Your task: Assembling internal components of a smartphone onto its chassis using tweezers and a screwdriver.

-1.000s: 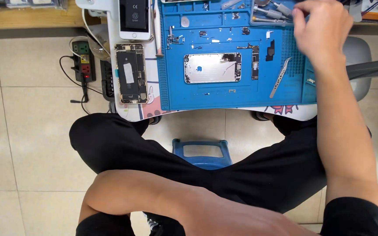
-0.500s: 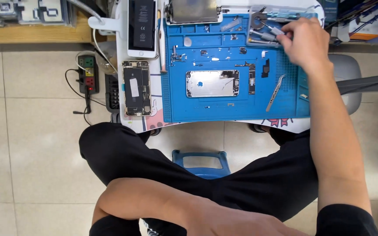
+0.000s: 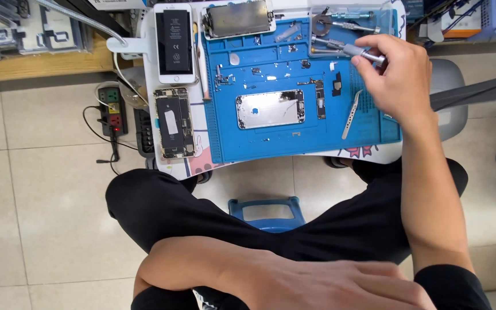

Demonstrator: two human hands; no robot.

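Screwdriver (image 3: 361, 53), a slim grey metal one, lies pinched in the closed fingers of the right hand (image 3: 397, 80) above the far right corner of the blue work mat (image 3: 386, 129). Tweezers (image 3: 351, 115) rest on the mat just beside that hand, and a bare phone shell (image 3: 270, 109) lies at the mat's centre. Left hand (image 3: 328, 284) rests flat, fingers loosely extended and holding nothing, on the lap well apart from the mat.

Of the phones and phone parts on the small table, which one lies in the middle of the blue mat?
The silver rear housing, shiny and emptied. The other two phones lie off the blue mat, on its left side.
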